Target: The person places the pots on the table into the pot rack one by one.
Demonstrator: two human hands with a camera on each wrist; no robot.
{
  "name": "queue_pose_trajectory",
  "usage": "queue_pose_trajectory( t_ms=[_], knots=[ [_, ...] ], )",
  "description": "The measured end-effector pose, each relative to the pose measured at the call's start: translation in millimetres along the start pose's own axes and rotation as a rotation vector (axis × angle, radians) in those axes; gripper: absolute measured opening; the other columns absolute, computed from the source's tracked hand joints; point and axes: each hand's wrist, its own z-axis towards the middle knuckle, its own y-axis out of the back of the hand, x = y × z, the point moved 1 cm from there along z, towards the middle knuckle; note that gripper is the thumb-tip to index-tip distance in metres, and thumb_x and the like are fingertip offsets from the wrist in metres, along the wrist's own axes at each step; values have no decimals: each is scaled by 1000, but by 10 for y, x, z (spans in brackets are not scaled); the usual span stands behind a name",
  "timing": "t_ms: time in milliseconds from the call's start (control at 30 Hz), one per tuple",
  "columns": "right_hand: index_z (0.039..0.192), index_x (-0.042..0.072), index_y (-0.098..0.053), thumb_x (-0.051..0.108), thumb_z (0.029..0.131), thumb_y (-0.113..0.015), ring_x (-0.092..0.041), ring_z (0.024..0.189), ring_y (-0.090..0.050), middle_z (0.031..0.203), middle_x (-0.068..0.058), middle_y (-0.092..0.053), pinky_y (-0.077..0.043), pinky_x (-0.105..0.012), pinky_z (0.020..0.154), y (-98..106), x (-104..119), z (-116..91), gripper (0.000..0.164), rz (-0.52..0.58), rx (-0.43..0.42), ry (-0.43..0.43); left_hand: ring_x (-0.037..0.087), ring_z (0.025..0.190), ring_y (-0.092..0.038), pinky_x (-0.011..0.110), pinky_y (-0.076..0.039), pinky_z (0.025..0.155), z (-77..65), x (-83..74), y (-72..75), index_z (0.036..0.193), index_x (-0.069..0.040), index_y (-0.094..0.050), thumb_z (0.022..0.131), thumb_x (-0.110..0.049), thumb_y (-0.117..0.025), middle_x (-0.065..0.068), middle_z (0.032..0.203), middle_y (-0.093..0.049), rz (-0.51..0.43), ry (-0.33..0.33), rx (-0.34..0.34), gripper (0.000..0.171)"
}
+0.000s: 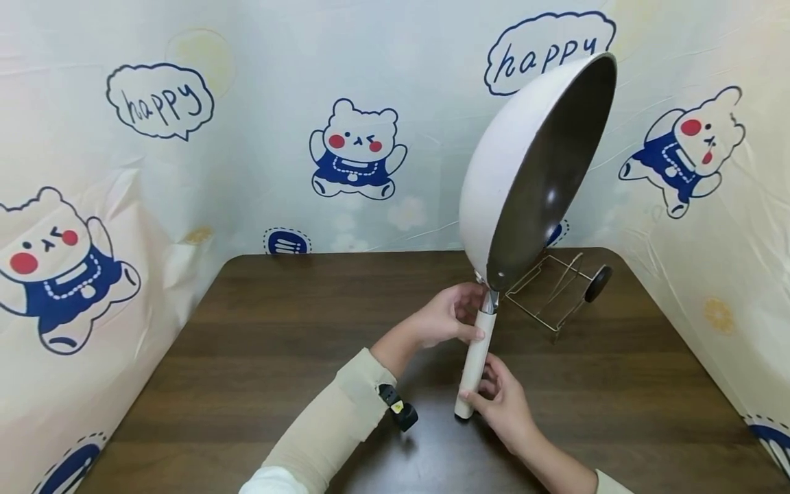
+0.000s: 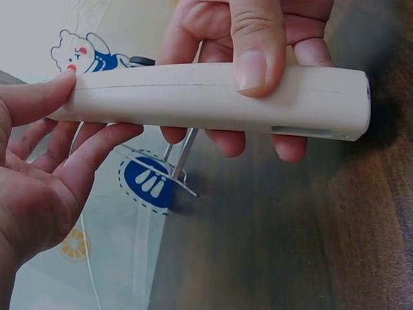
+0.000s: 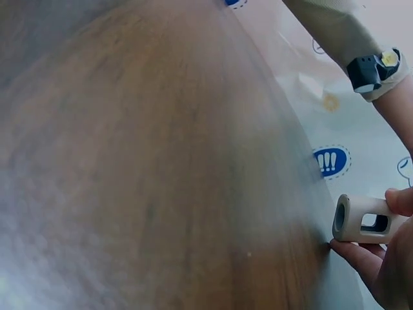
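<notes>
A wok (image 1: 494,171), white outside and dark inside, stands tipped up on edge with its bowl raised and its white handle (image 1: 476,360) pointing down toward the table. My left hand (image 1: 441,319) holds the handle's upper part, close under the bowl. Lower down, my right hand (image 1: 509,405) grips it near the butt end. In the left wrist view the right thumb lies across the handle (image 2: 174,97), with fingers behind it. The right wrist view shows the slotted, hollow end of the handle (image 3: 355,216) between the right thumb and fingers.
Behind the handle, to the right, a wire rack (image 1: 549,329) with a round black knob (image 1: 597,283) stands on the brown wooden table (image 1: 278,343). A printed cloth (image 1: 247,171) with cartoon bears hangs around the table's back and sides. A small black camera (image 1: 400,409) is strapped to the left wrist.
</notes>
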Motion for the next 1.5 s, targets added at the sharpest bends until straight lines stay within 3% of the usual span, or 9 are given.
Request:
queue_pose_trajectory(
  t_ms=[200, 533, 800, 1200, 1500],
  knots=[
    [136, -2, -45, -19, 77, -70, -20, 91, -66, 116, -27, -58, -56, -29, 75, -25, -4, -24, 66, 64, 1, -6, 18, 87, -62, 38, -58, 64, 86, 7, -25, 137, 3, -44, 78, 20, -68, 14, 116, -58, 10, 22, 52, 65],
    [141, -5, -38, -20, 80, -65, -23, 94, -67, 118, -28, -55, -57, -33, 73, -80, -32, -8, 68, 182, -3, -66, 16, 84, -63, 36, -57, 60, 206, 5, -46, 135, -2, -48, 79, 14, -69, 7, 109, -59, 133, 32, 106, 61],
    [143, -4, -35, -19, 82, -65, -31, 95, -67, 119, -29, -54, -58, -36, 73, -43, -44, 13, 70, 232, 2, -82, 17, 84, -63, 35, -56, 57, 326, 14, -66, 133, 0, -47, 79, 16, -69, 8, 107, -57, 143, 77, 136, 61],
    [143, -8, -31, -19, 83, -63, -26, 91, -67, 119, -31, -53, -58, -35, 73, -43, -107, 38, 68, 299, 9, -107, 18, 84, -63, 36, -56, 56, 494, 87, -64, 134, -3, -46, 79, 16, -70, 7, 105, -57, 142, 200, 199, 63],
    [138, -13, -31, -18, 84, -61, -18, 82, -66, 112, -25, -59, -58, -35, 71, -71, -137, 10, 62, 345, 27, -136, 20, 81, -65, 37, -56, 56, 538, 203, -90, 134, -2, -45, 82, 16, -67, 8, 103, -58, 132, 293, 241, 59]
  ],
)
